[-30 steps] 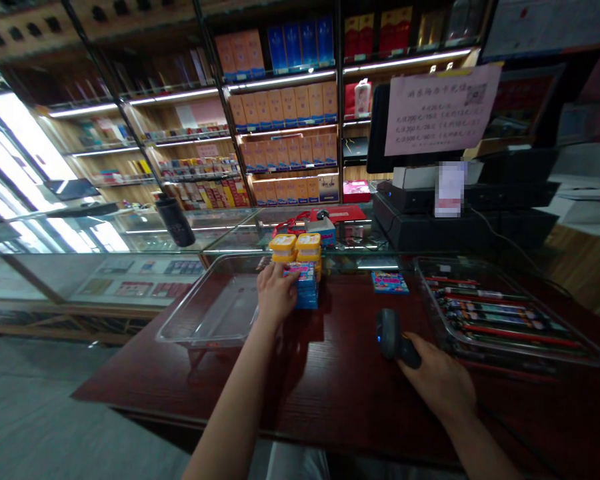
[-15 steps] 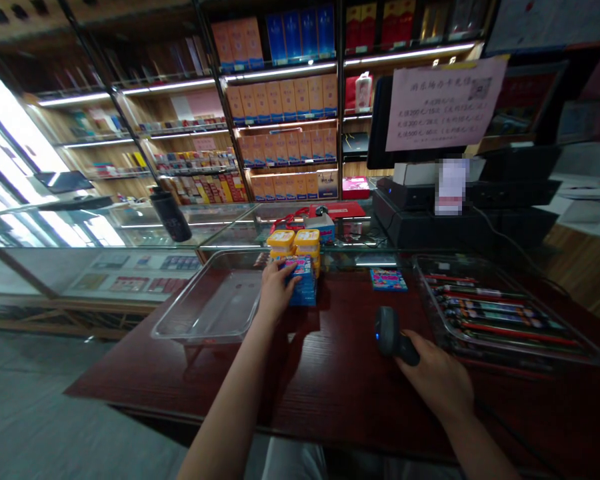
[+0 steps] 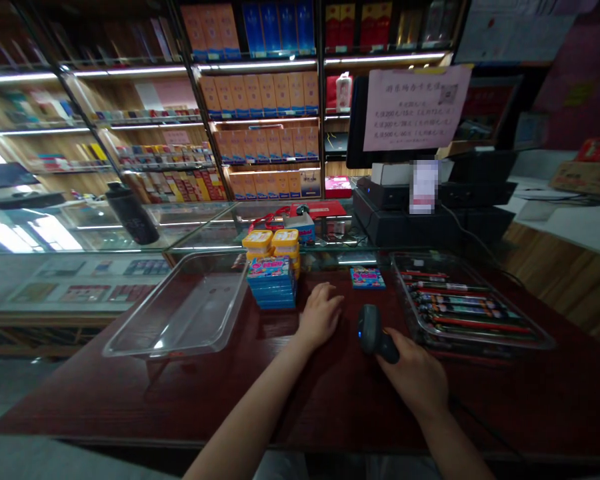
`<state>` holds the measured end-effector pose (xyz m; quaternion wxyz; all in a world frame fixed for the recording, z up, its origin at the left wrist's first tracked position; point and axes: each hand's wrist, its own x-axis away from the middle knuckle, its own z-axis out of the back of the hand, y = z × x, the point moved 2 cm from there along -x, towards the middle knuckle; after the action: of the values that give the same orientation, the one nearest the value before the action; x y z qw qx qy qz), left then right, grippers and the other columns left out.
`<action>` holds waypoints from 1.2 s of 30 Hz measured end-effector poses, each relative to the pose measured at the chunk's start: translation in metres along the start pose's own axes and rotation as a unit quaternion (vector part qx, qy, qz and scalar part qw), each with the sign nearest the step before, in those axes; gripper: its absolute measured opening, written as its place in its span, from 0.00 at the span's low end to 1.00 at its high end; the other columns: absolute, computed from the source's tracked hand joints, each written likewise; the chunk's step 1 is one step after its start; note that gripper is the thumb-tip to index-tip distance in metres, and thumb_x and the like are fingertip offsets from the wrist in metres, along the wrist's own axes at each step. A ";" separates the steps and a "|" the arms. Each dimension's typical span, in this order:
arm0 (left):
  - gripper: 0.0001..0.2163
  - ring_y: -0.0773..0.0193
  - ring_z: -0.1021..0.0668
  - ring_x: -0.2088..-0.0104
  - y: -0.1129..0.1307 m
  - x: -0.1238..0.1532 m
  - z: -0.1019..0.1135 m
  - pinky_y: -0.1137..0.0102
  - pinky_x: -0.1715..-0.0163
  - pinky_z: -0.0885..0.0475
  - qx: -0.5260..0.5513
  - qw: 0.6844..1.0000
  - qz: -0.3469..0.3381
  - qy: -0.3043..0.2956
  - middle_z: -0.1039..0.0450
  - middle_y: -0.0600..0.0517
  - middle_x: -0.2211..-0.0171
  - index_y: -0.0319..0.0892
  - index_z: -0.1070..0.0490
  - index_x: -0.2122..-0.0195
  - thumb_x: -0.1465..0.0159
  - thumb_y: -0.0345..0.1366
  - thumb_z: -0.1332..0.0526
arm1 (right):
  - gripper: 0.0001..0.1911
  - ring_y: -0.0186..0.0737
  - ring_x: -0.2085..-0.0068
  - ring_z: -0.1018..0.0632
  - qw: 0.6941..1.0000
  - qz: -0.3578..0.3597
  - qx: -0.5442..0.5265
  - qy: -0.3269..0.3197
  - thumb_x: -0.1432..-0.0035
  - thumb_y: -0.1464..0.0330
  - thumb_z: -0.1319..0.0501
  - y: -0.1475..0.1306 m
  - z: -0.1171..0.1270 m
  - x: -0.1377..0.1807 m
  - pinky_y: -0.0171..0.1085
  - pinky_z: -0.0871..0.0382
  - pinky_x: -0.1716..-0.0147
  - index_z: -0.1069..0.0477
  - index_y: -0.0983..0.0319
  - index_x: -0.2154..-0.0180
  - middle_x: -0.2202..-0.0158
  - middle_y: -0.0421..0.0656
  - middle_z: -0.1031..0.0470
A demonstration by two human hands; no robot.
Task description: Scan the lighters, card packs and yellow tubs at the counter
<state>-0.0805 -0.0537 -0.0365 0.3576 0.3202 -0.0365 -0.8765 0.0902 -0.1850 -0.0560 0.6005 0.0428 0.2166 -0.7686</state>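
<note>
Bench (image 3: 130,400), dark red-brown, glossy; its far edge meets a glass counter.

Item: stack of blue packets (image 3: 273,287), left of the middle of the bench, towards the far edge, in front of yellow-lidded tubs (image 3: 286,239).
Item: single blue packet (image 3: 368,278), lying flat near the far edge, apart from the stack.
Item: left hand (image 3: 320,313), just right of the stack; fingers loosely curled and partly spread, nothing seen in them. Whether the fingertips touch the bench cannot be told.
Item: right hand (image 3: 417,373), fingers closed round the grip of a scanner (image 3: 371,330), its head towards the left edge.
Item: see-through tray (image 3: 190,313), towards the left edge.
Item: tray of pens or pencils (image 3: 547,342), towards the right far corner.

Step, as judged: left hand between packets, scanner at the ready. Taking the single packet would call for reaching forward and pinching its edges.
</note>
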 end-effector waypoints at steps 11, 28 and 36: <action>0.20 0.50 0.33 0.45 -0.015 -0.086 -0.088 0.57 0.44 0.39 0.062 0.992 0.050 -0.101 0.35 0.42 0.45 0.43 0.30 0.50 0.44 0.27 0.41 | 0.17 0.41 0.60 0.21 0.999 -0.027 -0.025 -0.038 0.42 0.62 0.45 0.003 -0.001 -0.006 0.37 0.33 0.64 0.32 0.54 0.50 0.57 0.42 0.21; 0.08 0.53 0.26 0.53 -0.047 -0.070 -0.062 0.62 0.47 0.37 0.145 0.986 0.037 -0.072 0.24 0.46 0.59 0.45 0.23 0.66 0.47 0.38 0.37 | 0.16 0.43 0.59 0.22 0.994 -0.059 -0.049 -0.076 0.41 0.60 0.46 0.003 0.005 -0.009 0.39 0.34 0.65 0.32 0.52 0.52 0.58 0.41 0.22; 0.38 0.44 0.32 0.52 -0.019 -0.055 -0.058 0.57 0.53 0.38 -0.151 0.957 0.245 -0.026 0.35 0.38 0.55 0.38 0.35 0.51 0.56 0.62 0.37 | 0.17 0.42 0.60 0.21 0.997 -0.047 -0.042 -0.052 0.43 0.61 0.43 0.002 0.006 -0.010 0.38 0.34 0.66 0.31 0.53 0.51 0.58 0.41 0.21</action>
<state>-0.0277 0.0057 -0.0585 0.6046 0.2208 0.0093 -0.7653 0.0961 -0.1788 -0.0481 0.5752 -0.0331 0.2186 -0.7876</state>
